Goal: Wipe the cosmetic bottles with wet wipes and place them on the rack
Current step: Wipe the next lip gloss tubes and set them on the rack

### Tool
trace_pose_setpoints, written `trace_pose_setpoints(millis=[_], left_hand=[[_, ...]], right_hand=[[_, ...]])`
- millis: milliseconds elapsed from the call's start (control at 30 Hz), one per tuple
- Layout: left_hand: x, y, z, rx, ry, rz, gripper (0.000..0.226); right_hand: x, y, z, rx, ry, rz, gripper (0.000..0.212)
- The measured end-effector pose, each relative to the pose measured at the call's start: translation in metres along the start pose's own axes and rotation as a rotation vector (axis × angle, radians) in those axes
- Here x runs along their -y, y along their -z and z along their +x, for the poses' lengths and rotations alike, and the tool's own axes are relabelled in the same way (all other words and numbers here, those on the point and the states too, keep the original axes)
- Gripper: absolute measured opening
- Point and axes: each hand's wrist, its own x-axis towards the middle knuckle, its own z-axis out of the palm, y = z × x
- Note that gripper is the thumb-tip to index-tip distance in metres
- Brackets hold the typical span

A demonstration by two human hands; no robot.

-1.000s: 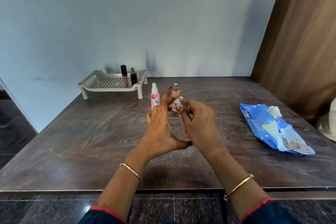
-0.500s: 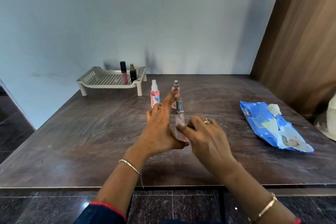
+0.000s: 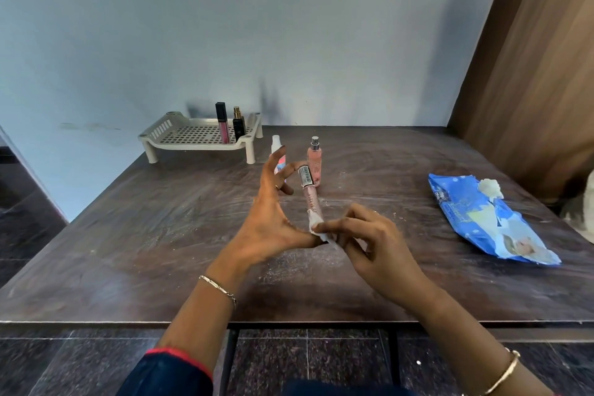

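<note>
My left hand (image 3: 273, 222) holds a slim pink tube (image 3: 311, 199) with a silver barcoded cap between thumb and fingertip, upright above the table. My right hand (image 3: 373, 241) pinches a small white wet wipe (image 3: 318, 225) against the tube's lower end. Behind stand a pink spray bottle (image 3: 314, 161) and a white-capped pink bottle (image 3: 277, 146), partly hidden by my left fingers. The cream rack (image 3: 180, 135) at the back left carries a black-capped pink lip gloss (image 3: 222, 125) and a small black bottle with gold cap (image 3: 238, 125).
A blue wet-wipe pack (image 3: 482, 219) lies on the right of the dark table (image 3: 128, 235), a white wipe sticking out of its top. A wooden panel (image 3: 530, 74) rises at the right. The table's front edge runs below my wrists.
My right hand has slid the wipe down from the tube's top to its lower end. The capped upper part of the tube now shows. My left hand keeps holding the tube.
</note>
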Motion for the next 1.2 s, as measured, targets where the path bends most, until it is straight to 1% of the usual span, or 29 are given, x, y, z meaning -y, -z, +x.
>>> trace_pose_setpoints(millis=[100, 200, 233, 333, 400, 467, 500, 567, 633, 667, 733, 833, 867, 900, 933, 967, 1000, 1033, 1067, 1100, 1133, 1200], left_hand=[[0.002, -0.002, -0.001, 0.019, 0.012, -0.109, 0.135], [0.004, -0.003, -0.001, 0.026, 0.046, -0.282, 0.136], [0.002, -0.005, -0.002, 0.029, 0.056, -0.384, 0.135], [0.001, -0.017, -0.003, -0.015, 0.073, -0.803, 0.128], [0.004, -0.028, -0.002, -0.072, 0.126, -1.031, 0.125], [0.005, -0.037, -0.005, -0.083, 0.185, -1.214, 0.117], [0.003, -0.042, -0.007, -0.066, 0.201, -1.276, 0.108], [-0.003, -0.049, -0.011, -0.045, 0.226, -1.352, 0.088], [-0.006, -0.055, -0.013, -0.037, 0.227, -1.437, 0.078], [-0.008, -0.057, -0.014, -0.036, 0.233, -1.452, 0.08], [-0.011, -0.058, -0.015, -0.051, 0.252, -1.457, 0.09], [-0.008, -0.065, -0.019, -0.068, 0.285, -1.485, 0.091], [-0.006, -0.067, -0.02, -0.056, 0.295, -1.499, 0.088], [-0.007, -0.07, -0.021, -0.053, 0.277, -1.511, 0.08], [-0.008, -0.072, -0.022, -0.066, 0.243, -1.49, 0.067], [-0.009, -0.075, -0.022, -0.126, 0.197, -1.469, 0.055], [-0.008, -0.075, -0.021, -0.178, 0.182, -1.487, 0.05], [-0.009, -0.075, -0.02, -0.179, 0.181, -1.533, 0.048], [-0.008, -0.077, -0.02, -0.13, 0.191, -1.596, 0.046], [-0.012, -0.077, -0.02, -0.111, 0.214, -1.584, 0.047], [-0.013, -0.075, -0.021, -0.107, 0.235, -1.543, 0.054], [-0.012, -0.073, -0.019, -0.076, 0.271, -1.505, 0.077]], right_hand=[[0.002, 0.006, 0.015, 0.02, -0.021, 0.056, 0.032], [0.002, 0.007, 0.04, -0.068, -0.116, 0.102, 0.032], [0.002, 0.004, 0.047, -0.119, -0.151, 0.12, 0.031], [0.008, -0.008, 0.052, -0.259, -0.233, 0.193, 0.027], [0.021, -0.018, 0.043, -0.34, -0.297, 0.317, 0.024], [0.038, -0.027, 0.033, -0.412, -0.296, 0.424, 0.02], [0.045, -0.03, 0.03, -0.437, -0.273, 0.439, 0.019], [0.052, -0.032, 0.03, -0.445, -0.22, 0.411, 0.022], [0.049, -0.03, 0.034, -0.416, -0.2, 0.306, 0.025], [0.045, -0.029, 0.035, -0.411, -0.221, 0.234, 0.026], [0.033, -0.028, 0.036, -0.459, -0.304, 0.123, 0.023], [0.027, -0.028, 0.033, -0.52, -0.393, 0.041, 0.018], [0.031, -0.03, 0.031, -0.526, -0.378, 0.032, 0.019], [0.038, -0.033, 0.029, -0.521, -0.335, 0.037, 0.021], [0.046, -0.036, 0.027, -0.498, -0.276, 0.051, 0.022], [0.053, -0.039, 0.024, -0.458, -0.215, 0.063, 0.023], [0.058, -0.041, 0.021, -0.415, -0.165, 0.052, 0.023], [0.06, -0.042, 0.02, -0.383, -0.133, 0.013, 0.022], [0.057, -0.04, 0.02, -0.367, -0.117, -0.053, 0.022], [0.051, -0.036, 0.022, -0.371, -0.113, -0.142, 0.022], [0.044, -0.033, 0.025, -0.388, -0.13, -0.231, 0.023], [0.027, -0.024, 0.031, -0.445, -0.227, -0.342, 0.022]])
